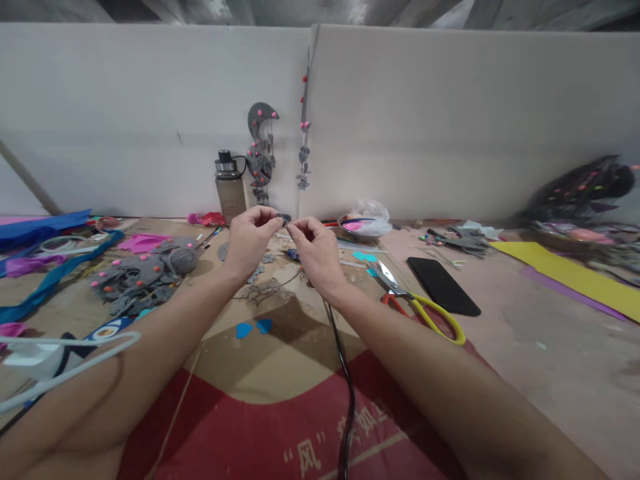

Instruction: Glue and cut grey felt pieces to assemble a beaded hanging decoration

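Both my hands are raised together over the middle of the table. My left hand point(250, 240) pinches a small grey felt piece point(284, 217) between thumb and fingertips. My right hand point(315, 252) is closed in a pinch just right of that piece, almost touching it; what its fingers hold is too small to make out. Below the hands lie grey felt scraps and thin thread point(265, 290), and two small blue felt hearts point(253, 328).
Yellow-handled scissors point(420, 303) and a black phone point(443, 285) lie to the right. A black cable point(345, 373) runs toward me. Grey felt shapes with pink beads point(140, 277) sit left, a bottle point(230, 188) and hanging felt ornaments point(261, 157) at the back wall.
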Available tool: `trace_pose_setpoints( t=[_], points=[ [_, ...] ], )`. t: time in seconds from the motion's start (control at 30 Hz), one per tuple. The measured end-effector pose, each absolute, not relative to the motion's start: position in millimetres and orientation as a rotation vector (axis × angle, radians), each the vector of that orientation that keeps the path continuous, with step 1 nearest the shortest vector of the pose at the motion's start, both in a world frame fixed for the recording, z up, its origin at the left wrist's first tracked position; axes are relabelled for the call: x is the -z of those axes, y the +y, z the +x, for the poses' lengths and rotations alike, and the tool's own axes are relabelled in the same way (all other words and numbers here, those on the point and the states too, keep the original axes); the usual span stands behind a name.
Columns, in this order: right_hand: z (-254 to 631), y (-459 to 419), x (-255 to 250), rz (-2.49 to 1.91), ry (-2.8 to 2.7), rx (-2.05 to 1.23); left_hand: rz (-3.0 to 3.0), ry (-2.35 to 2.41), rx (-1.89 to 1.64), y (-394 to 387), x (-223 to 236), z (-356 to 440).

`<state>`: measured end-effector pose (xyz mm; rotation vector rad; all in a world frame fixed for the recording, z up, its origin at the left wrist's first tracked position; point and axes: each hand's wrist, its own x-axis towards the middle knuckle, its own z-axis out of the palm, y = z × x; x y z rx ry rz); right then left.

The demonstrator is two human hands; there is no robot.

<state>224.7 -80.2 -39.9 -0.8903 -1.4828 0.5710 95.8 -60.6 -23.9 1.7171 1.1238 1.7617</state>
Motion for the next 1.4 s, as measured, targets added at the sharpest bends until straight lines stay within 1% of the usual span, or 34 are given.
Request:
trace_pose_setpoints(
  t=[0.17,0.7,0.97,1.17,1.3,1.4],
  points=[
    [223.7,-79.3,38.8,-0.876,-1.381,-0.758,1.637,1.079,-1.722,-60.2,24.2,98.6],
    [223.5,-70.7,41.2,-0.903,-1.208,-0.871,1.557,1.04,-1.629,-62.8,25.3,103.2],
    [223.1,-68.7,41.4,-0.806,-1.147,-1.033,1.526,0.936,-1.544,-65.9,22.4,103.7],
    [224.6,-68.5,39.8,-0.854,-1.147,-0.991,1.458,0.85,-1.371,-65.1,19.0,101.6],
    [227.5,-69.2,37.1,-0.892,-1.116,-1.033,1.45,0.823,-1.255,-64.4,14.8,96.5],
    [229.2,-70.3,36.1,-0.889,-1.14,-1.022,1.507,0.868,-1.234,-63.3,13.4,92.9]
  ],
)
